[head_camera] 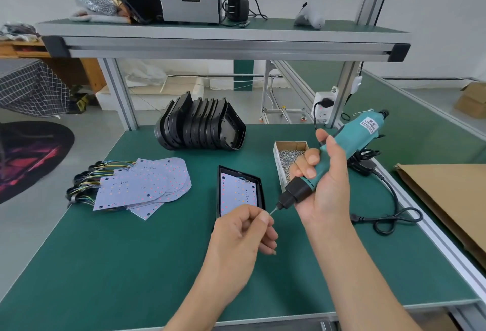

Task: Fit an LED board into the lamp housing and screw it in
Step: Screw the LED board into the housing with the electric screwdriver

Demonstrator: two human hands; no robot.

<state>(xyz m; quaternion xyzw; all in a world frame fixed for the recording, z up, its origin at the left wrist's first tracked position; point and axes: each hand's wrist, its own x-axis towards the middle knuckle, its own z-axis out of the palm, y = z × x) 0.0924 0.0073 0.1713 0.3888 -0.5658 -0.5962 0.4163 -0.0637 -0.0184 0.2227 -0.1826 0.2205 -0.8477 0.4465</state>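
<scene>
A black lamp housing lies on the green mat with a white LED board seated inside it. My right hand grips a teal electric screwdriver, tilted with its bit pointing down-left. My left hand pinches something small, apparently a screw, right at the bit's tip, just in front of the housing. The screw itself is hidden by my fingertips.
A cardboard box of screws stands right of the housing. Loose LED boards with wires lie at the left. A stack of black housings sits at the back. The screwdriver's cable coils at the right, beside flat cardboard.
</scene>
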